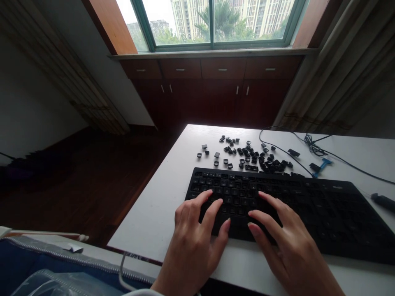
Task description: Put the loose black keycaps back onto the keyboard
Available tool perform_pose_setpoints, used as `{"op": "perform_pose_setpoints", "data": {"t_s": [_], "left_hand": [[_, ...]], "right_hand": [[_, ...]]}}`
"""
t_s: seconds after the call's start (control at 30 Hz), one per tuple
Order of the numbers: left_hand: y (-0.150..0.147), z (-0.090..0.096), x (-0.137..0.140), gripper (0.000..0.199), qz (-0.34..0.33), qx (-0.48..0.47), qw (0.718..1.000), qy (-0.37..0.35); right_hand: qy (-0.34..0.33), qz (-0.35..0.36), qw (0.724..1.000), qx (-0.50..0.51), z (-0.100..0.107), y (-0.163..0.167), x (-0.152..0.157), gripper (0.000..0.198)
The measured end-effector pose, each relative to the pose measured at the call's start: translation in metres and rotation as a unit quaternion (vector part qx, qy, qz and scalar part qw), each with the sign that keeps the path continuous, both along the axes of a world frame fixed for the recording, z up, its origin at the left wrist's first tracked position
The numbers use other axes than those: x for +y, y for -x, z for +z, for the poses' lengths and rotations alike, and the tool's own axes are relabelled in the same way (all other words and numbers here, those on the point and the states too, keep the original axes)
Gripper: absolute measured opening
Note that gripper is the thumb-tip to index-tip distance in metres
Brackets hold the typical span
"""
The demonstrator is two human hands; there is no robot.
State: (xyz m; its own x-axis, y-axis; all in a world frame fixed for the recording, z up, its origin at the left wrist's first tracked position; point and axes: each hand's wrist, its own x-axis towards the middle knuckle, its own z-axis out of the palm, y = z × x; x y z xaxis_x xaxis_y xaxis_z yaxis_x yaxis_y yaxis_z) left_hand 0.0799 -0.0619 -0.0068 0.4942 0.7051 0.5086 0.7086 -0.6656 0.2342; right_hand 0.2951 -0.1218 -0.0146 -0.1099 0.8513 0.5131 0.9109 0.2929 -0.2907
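Observation:
A black keyboard [308, 205] lies on the white table, many of its key positions showing without caps. Over its left part is my left hand [197, 230], fingers spread and fingertips at the keys. My right hand [284, 234] rests at the middle of the keyboard, with its fingers apart and the thumb near the front edge. Neither hand holds anything that I can see. Behind the keyboard, loose black keycaps [271, 165] lie in a heap, with several more scattered to the left.
A blue tool [322, 165] and a coiled black cable [311, 144] lie at the back right of the white table [145, 209]. At the right edge is a dark handle-like object [382, 202]. A blue zippered bag [27, 263] sits at the lower left. Dark cabinets [200, 94] stand under the window.

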Motion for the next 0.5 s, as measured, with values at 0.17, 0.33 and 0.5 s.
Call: {"op": "perform_pose_setpoints", "data": {"t_s": [0.17, 0.33, 0.5], "left_hand": [[-0.001, 0.001, 0.001, 0.037, -0.005, 0.006, 1.000, -0.011], [-0.001, 0.000, 0.002, 0.037, -0.004, 0.011, 1.000, -0.012], [0.000, -0.001, 0.003, 0.036, -0.008, 0.005, 1.000, -0.012]], "right_hand": [[-0.010, -0.023, 0.999, -0.025, -0.002, 0.002, 0.000, 0.035], [0.017, -0.089, 0.994, -0.059, -0.002, 0.015, 0.011, 0.044], [0.036, -0.123, 0.990, -0.058, -0.002, 0.024, 0.019, 0.043]]}}
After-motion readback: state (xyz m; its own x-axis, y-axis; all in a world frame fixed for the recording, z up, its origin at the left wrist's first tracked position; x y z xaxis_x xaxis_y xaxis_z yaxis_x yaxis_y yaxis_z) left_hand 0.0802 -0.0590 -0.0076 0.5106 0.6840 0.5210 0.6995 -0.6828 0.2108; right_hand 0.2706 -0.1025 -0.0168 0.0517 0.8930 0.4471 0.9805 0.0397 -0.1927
